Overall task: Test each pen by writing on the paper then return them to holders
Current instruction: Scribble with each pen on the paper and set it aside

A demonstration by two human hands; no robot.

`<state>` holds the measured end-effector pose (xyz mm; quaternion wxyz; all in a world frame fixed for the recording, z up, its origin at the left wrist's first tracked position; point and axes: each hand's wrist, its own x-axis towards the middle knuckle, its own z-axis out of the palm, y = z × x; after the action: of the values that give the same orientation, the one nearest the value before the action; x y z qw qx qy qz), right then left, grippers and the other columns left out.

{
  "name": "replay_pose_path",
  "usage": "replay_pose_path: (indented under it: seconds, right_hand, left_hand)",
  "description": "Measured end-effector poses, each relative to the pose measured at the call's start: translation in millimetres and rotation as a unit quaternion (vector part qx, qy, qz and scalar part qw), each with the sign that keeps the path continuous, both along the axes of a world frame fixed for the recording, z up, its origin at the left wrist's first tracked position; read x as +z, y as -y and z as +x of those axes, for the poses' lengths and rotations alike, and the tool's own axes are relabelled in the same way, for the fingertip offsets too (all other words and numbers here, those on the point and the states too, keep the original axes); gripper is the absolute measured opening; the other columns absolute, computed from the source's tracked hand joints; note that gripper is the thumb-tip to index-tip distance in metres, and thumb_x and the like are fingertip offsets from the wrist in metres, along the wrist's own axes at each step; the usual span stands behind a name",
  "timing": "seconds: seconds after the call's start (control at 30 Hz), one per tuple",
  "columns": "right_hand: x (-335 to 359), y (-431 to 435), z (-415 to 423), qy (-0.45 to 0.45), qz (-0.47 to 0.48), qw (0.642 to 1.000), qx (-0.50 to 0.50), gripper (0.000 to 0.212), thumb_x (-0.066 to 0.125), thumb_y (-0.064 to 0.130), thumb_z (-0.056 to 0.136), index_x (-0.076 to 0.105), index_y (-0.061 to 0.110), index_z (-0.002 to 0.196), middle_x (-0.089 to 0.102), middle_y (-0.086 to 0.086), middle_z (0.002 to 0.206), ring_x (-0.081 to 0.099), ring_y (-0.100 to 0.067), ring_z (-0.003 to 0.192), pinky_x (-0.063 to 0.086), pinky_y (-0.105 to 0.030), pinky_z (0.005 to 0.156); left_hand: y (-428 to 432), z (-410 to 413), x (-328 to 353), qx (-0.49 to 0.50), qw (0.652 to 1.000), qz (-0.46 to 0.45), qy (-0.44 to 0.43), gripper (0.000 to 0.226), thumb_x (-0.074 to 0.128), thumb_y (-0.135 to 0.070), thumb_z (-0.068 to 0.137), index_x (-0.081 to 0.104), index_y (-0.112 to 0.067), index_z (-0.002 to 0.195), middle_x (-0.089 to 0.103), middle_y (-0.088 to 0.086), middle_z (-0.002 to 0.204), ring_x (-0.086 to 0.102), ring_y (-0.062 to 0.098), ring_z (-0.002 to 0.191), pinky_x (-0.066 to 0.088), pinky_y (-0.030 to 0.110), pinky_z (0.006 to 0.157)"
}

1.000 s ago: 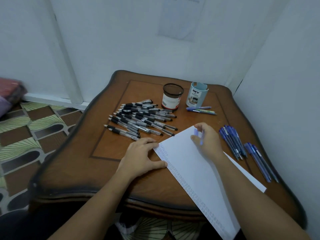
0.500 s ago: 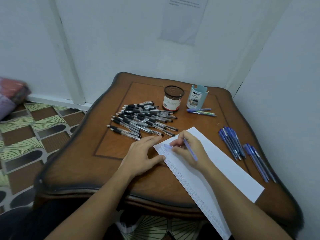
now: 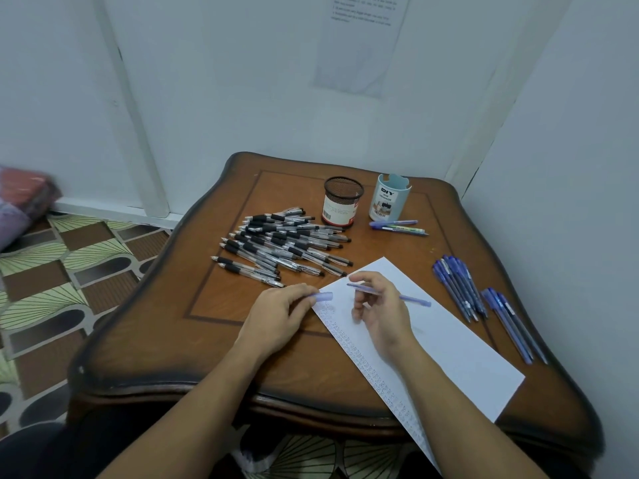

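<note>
**Blue pen and cap held apart over the paper**

The right hand [image 3: 382, 312] holds a blue pen [image 3: 390, 294] across its fingers, thumb and forefinger closed on the barrel, above the white paper [image 3: 449, 344] lying on the wooden surface [image 3: 221, 305]. The left hand [image 3: 276, 316] pinches a pale blue cap [image 3: 323, 296] at the paper's near-left corner. A heap of black pens [image 3: 283, 243] lies beyond the left hand. The mesh holder [image 3: 342, 201] and light-blue holder [image 3: 390, 197] stand at the back; more blue pens [image 3: 460, 288] lie on the right.

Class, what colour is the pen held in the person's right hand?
Blue-violet: the pen in the right hand shows best in the head view.
</note>
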<state>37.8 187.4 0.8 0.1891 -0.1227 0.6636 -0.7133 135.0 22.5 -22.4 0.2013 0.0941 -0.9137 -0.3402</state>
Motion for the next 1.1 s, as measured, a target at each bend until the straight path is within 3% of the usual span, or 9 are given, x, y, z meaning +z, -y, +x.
replay_pose_path:
  seconds: [0.17, 0.33, 0.47, 0.53, 0.67, 0.77, 0.87, 1.0, 1.1]
  right_hand:
    - [0.6, -1.3, -0.3, 0.042, -0.009, 0.999, 0.010, 0.020, 0.040, 0.000, 0.099, 0.045, 0.010, 0.082, 0.056, -0.008, 0.061, 0.046, -0.019, 0.058, 0.037, -0.031, 0.054]
    - [-2.7, -4.7, -1.6, 0.026, -0.017, 0.999, 0.038, 0.018, 0.052, 0.002, 0.098, 0.053, 0.007, 0.080, 0.062, -0.012, 0.066, 0.048, -0.018, 0.055, 0.039, -0.028, 0.054]
    - [-3.4, -6.1, 1.0, -0.007, 0.004, 0.998, 0.063, 0.005, 0.068, 0.007, 0.091, 0.070, 0.008, 0.086, 0.066, -0.008, 0.070, 0.050, -0.017, 0.057, 0.042, -0.024, 0.054]
    - [-1.6, -5.2, 2.6, 0.019, -0.010, 0.998, 0.066, 0.013, 0.063, 0.010, 0.095, 0.074, 0.006, 0.092, 0.070, -0.011, 0.076, 0.055, -0.018, 0.062, 0.045, -0.024, 0.057]
    - [4.1, -4.6, 1.2, 0.071, -0.019, 0.994, 0.075, 0.046, 0.030, 0.017, 0.106, 0.074, 0.005, 0.102, 0.074, -0.018, 0.092, 0.064, -0.019, 0.080, 0.050, -0.026, 0.067]
    - [3.2, -3.4, 1.5, 0.007, 0.034, 0.994, 0.100, 0.046, 0.031, 0.019, 0.108, 0.076, 0.015, 0.101, 0.076, -0.010, 0.095, 0.063, -0.018, 0.086, 0.048, -0.025, 0.065]
    - [-0.8, -4.2, 1.1, -0.021, 0.066, 0.990, 0.122, 0.043, 0.033, 0.026, 0.109, 0.076, 0.023, 0.105, 0.076, -0.001, 0.100, 0.063, -0.018, 0.090, 0.047, -0.026, 0.067]
    - [-3.8, -4.2, -0.6, -0.033, 0.090, 0.988, 0.124, 0.041, 0.034, 0.030, 0.108, 0.076, 0.030, 0.107, 0.076, 0.001, 0.101, 0.057, -0.021, 0.081, 0.048, -0.027, 0.073]
    - [-0.8, -3.6, -2.2, 0.009, 0.038, 0.994, 0.102, 0.038, 0.036, 0.020, 0.108, 0.074, 0.019, 0.104, 0.071, -0.007, 0.084, 0.057, -0.016, 0.073, 0.046, -0.027, 0.065]
  left_hand:
    - [0.9, -0.7, -0.6, 0.001, 1.000, -0.004, 0.016, 0.021, 0.054, -0.033, 0.099, 0.067, -0.032, 0.114, 0.069, -0.020, 0.108, 0.061, 0.002, 0.095, 0.049, 0.028, 0.084]
    - [1.0, -1.5, -1.1, 0.002, 1.000, -0.017, 0.021, 0.020, 0.054, -0.034, 0.098, 0.067, -0.032, 0.114, 0.069, -0.018, 0.107, 0.060, 0.003, 0.094, 0.048, 0.027, 0.084]
    - [1.5, -2.3, -3.0, -0.002, 1.000, -0.017, 0.023, 0.021, 0.055, -0.036, 0.097, 0.067, -0.032, 0.113, 0.069, -0.017, 0.105, 0.060, 0.003, 0.094, 0.049, 0.030, 0.086]
    - [1.1, -2.0, -2.9, 0.003, 1.000, -0.009, 0.020, 0.021, 0.055, -0.036, 0.097, 0.068, -0.032, 0.113, 0.069, -0.017, 0.106, 0.060, 0.004, 0.094, 0.050, 0.031, 0.086]
    - [0.0, -0.6, -0.7, 0.012, 1.000, 0.023, 0.004, 0.019, 0.055, -0.032, 0.098, 0.069, -0.032, 0.110, 0.069, -0.020, 0.101, 0.060, 0.002, 0.091, 0.049, 0.025, 0.079]
    - [0.8, -0.5, 0.0, 0.028, 0.999, 0.036, 0.004, 0.017, 0.055, -0.032, 0.098, 0.069, -0.034, 0.107, 0.065, -0.025, 0.094, 0.058, -0.005, 0.088, 0.039, 0.008, 0.071]
    - [0.7, 0.4, 0.7, 0.038, 0.998, 0.055, -0.002, 0.015, 0.056, -0.029, 0.098, 0.069, -0.034, 0.103, 0.064, -0.026, 0.088, 0.056, -0.008, 0.087, 0.037, 0.004, 0.068]
    - [1.0, -0.3, 0.3, 0.033, 0.998, 0.051, 0.007, 0.015, 0.055, -0.031, 0.098, 0.069, -0.035, 0.103, 0.063, -0.026, 0.088, 0.056, -0.007, 0.089, 0.037, 0.007, 0.069]
    - [0.7, -1.3, -1.9, 0.033, 0.998, 0.057, 0.023, 0.016, 0.059, -0.035, 0.096, 0.067, -0.038, 0.109, 0.068, -0.023, 0.099, 0.060, -0.002, 0.095, 0.046, 0.021, 0.080]
